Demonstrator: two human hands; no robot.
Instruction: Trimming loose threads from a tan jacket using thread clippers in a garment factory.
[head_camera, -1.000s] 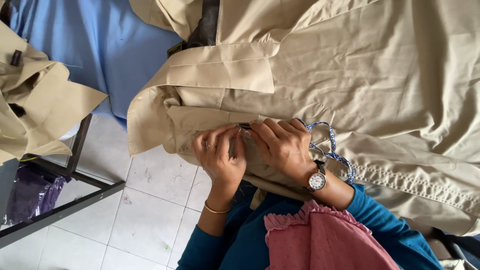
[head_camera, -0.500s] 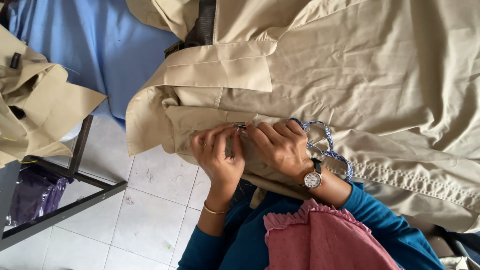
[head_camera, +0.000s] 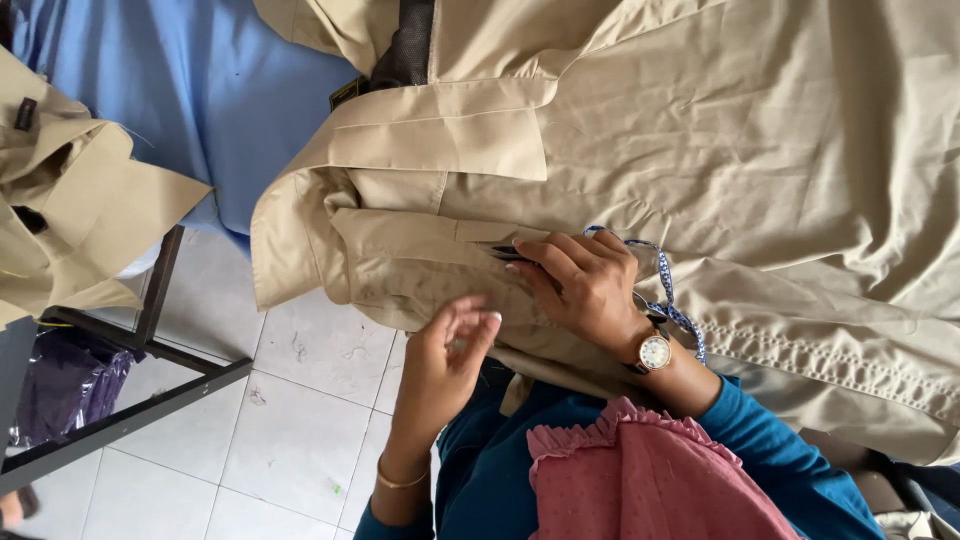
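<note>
The right hand (head_camera: 585, 285) presses a small dark tool (head_camera: 505, 252) against the beige garment (head_camera: 700, 130), fingers closed on it, while the left hand (head_camera: 450, 350) hovers open just beside.

Right hand (head_camera: 585, 285) on garment (head_camera: 700, 150), left hand (head_camera: 445, 355) beside.

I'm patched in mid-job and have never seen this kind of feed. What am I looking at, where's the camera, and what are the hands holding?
There is no machine here: a person works with two bare hands, and the single picture comes from a camera on their head, looking down. A large beige garment is spread in front of them, over a blue cloth. The right hand, with a wristwatch, presses on a folded edge of the garment, its fingertips at a small dark thing I cannot identify; a blue-and-white patterned cord loops behind it. The left hand hovers open just above the fabric, holding nothing. Another beige garment lies at left, above a tiled floor.
</note>
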